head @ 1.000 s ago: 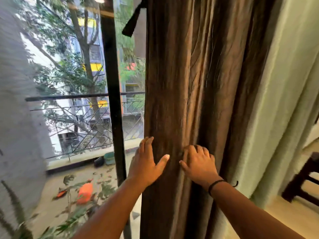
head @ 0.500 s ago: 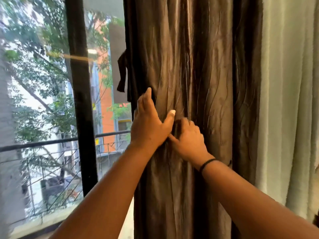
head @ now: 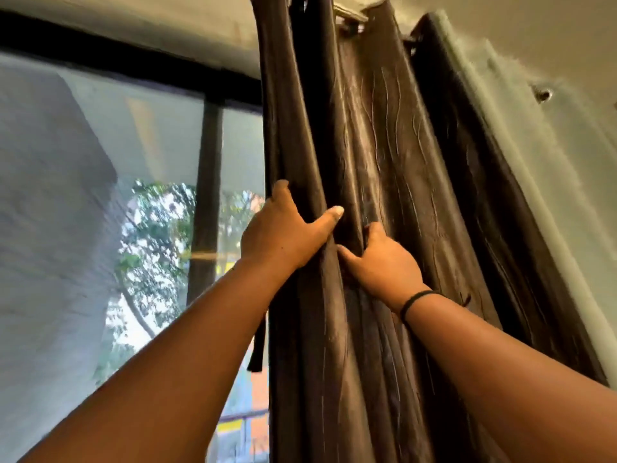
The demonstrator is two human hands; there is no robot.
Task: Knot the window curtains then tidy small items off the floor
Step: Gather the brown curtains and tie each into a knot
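Observation:
A dark brown curtain (head: 384,135) hangs in gathered folds from a rod (head: 347,15) near the ceiling. My left hand (head: 283,232) wraps around the curtain's left folds, fingers behind the cloth and thumb across the front. My right hand (head: 384,262), with a black band on the wrist, grips a fold just right of it, fingers dug into the cloth. Both hands are raised high and almost touch. A dark tie strap (head: 258,345) dangles at the curtain's left edge, below my left forearm.
The black window frame (head: 207,195) and glass fill the left, with trees and a grey wall outside. A pale green curtain (head: 521,162) hangs behind the brown one on the right, against a cream wall. The floor is out of view.
Both hands slid up the brown curtain from waist height to near its top and closed on its folds. My view tilted upward, so the rod and ceiling came into sight.

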